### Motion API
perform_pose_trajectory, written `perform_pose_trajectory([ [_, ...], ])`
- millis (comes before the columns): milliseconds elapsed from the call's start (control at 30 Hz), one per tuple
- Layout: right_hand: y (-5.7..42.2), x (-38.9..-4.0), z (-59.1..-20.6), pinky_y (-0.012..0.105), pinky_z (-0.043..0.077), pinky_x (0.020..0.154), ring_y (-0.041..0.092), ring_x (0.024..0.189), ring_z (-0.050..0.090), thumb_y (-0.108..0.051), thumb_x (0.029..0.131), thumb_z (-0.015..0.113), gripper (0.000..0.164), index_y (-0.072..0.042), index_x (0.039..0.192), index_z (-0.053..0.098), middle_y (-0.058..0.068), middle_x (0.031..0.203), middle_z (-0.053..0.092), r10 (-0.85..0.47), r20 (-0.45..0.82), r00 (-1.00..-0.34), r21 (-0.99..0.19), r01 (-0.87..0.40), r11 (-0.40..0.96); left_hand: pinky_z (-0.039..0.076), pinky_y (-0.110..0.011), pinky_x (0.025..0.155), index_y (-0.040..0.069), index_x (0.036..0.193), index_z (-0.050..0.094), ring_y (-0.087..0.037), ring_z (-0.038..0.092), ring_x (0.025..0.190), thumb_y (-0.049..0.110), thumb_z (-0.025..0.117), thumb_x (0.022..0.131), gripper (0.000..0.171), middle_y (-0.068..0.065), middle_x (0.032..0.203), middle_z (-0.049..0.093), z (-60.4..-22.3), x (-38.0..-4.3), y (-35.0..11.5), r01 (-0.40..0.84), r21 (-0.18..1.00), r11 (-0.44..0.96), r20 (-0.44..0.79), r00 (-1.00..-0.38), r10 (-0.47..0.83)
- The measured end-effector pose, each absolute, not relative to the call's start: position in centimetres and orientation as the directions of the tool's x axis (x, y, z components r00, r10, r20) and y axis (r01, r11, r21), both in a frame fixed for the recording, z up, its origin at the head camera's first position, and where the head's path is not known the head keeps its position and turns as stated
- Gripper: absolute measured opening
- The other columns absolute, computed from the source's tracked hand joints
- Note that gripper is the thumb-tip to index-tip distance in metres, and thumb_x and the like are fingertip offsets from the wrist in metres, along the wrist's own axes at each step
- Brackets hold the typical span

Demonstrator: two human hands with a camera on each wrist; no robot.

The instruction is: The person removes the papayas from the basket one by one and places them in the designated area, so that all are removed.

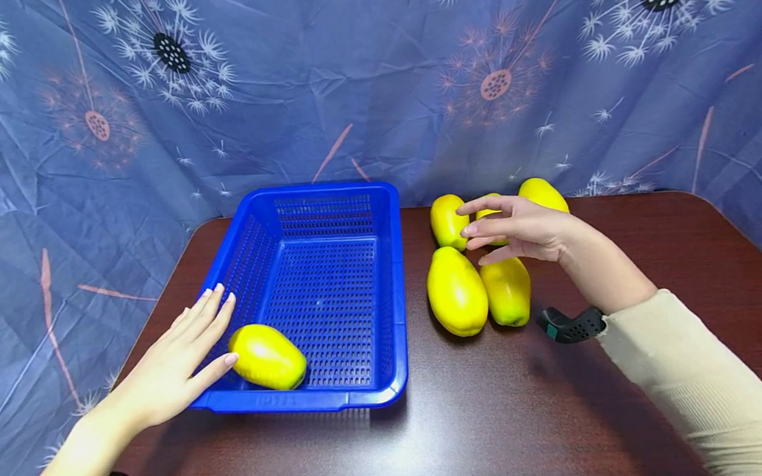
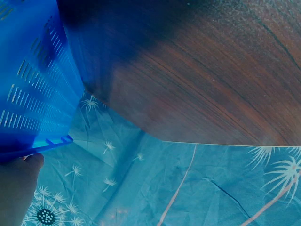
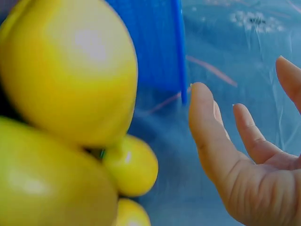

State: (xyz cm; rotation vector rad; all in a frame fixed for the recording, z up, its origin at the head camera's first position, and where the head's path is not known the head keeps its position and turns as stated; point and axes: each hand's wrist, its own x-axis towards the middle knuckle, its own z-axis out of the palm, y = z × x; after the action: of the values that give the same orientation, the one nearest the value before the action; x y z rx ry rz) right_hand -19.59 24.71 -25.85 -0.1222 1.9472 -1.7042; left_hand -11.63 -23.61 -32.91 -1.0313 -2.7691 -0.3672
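My left hand [image 1: 177, 363] lies over the left rim of a blue plastic basket [image 1: 395, 296], its fingers straight and its thumb stretched toward a yellow papaya [image 1: 268, 356]. That papaya lies in the basket's near left corner. My right hand [image 1: 520, 228] hovers over a group of papayas on the table, fingers spread and loosely bent, holding nothing. Nearest the front are a large papaya [image 1: 456, 292] and a greener-tipped papaya [image 1: 508, 294]. Behind them sit a papaya [image 1: 448, 218] and another papaya [image 1: 540, 194]; one more is partly hidden by the hand. The right wrist view shows the hand [image 3: 254, 165] apart from the fruit.
A dark brown wooden table [image 1: 473, 423] carries everything. The basket has slotted walls and stands left of the papayas. Behind and beside the table hangs a blue cloth [image 1: 344, 86] with a dandelion print. A black band [image 1: 569, 326] is on the right wrist.
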Motion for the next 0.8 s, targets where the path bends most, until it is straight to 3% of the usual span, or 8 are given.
perform_pose_trajectory([
  [200,21.2,-20.4,-25.2,0.048,0.046,0.090,0.025,0.102,0.057,-0.014,0.091,0.060,0.053,-0.004,0.137,0.036,0.015,0.124,0.046,-0.443,-0.335,-0.832,-0.939,0.257,0.229,-0.003,-0.026,0.112,0.007,0.148,0.021,-0.023,0.006,0.142,0.030,0.055,0.093,0.070,-0.018,0.153,0.018,-33.0,-11.6,-23.6,0.658,0.176,0.732,0.237,-0.750,0.617],
  [467,16.9,-21.5,-24.6,0.046,0.050,0.084,0.025,0.095,0.058,-0.012,0.090,0.058,0.046,-0.006,0.133,0.043,0.013,0.112,0.055,-0.471,-0.337,-0.815,-0.940,0.262,0.219,-0.003,-0.027,0.113,0.006,0.148,0.021,-0.025,0.006,0.142,0.030,0.055,0.092,0.070,-0.018,0.153,0.017,-32.8,-11.6,-23.6,0.658,0.173,0.733,0.236,-0.750,0.618],
  [800,11.8,-22.6,-24.6,0.046,0.050,0.085,0.031,0.111,0.053,-0.013,0.089,0.062,0.048,-0.007,0.133,0.045,0.013,0.132,0.047,-0.556,-0.350,-0.754,-0.935,0.244,0.257,-0.003,-0.028,0.113,0.008,0.149,0.020,-0.024,0.006,0.142,0.030,0.056,0.092,0.070,-0.017,0.153,0.017,-32.9,-11.7,-23.7,0.652,0.181,0.736,0.228,-0.756,0.614],
])
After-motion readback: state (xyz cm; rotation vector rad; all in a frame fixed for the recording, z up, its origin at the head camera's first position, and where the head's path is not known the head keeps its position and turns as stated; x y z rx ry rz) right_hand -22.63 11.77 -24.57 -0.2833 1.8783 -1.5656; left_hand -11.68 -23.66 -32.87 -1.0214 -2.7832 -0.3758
